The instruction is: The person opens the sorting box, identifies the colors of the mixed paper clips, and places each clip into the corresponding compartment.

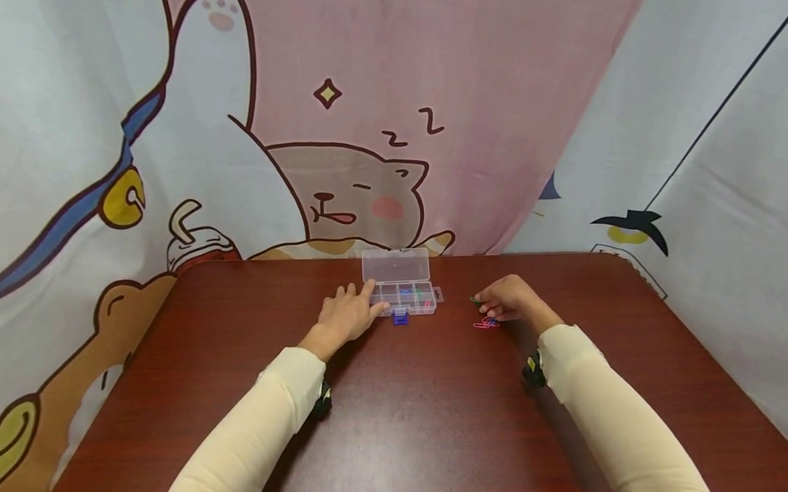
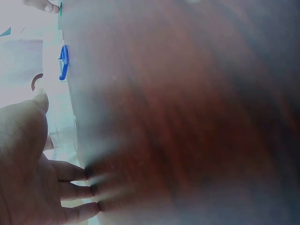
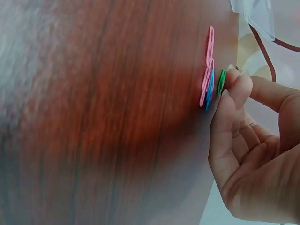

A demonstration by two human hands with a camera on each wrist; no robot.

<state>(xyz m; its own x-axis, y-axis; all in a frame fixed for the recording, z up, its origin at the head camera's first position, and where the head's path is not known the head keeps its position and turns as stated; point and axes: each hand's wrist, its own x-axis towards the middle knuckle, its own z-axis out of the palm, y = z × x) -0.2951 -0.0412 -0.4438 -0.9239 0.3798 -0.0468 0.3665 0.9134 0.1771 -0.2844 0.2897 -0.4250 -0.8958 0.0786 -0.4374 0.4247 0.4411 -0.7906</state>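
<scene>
A clear plastic compartment box (image 1: 402,301) stands with its lid (image 1: 395,265) raised at the back; a few coloured paper clips lie in its compartments. My left hand (image 1: 347,313) rests at the box's left side, fingers spread and straight, with the thumb along its front and the index finger at its left edge. To the right of the box, my right hand (image 1: 508,298) pinches a green paper clip (image 3: 221,81) between thumb and fingertips, close over the table. Pink paper clips (image 3: 210,44) and a blue paper clip (image 3: 209,91) lie just beside those fingertips.
The box's blue latch (image 1: 400,317) hangs at its front, and a clear hanging tab (image 1: 438,294) juts from its right side. Everything sits on a brown wooden table (image 1: 400,419). A cartoon-printed curtain (image 1: 480,91) rises right behind the table's back edge.
</scene>
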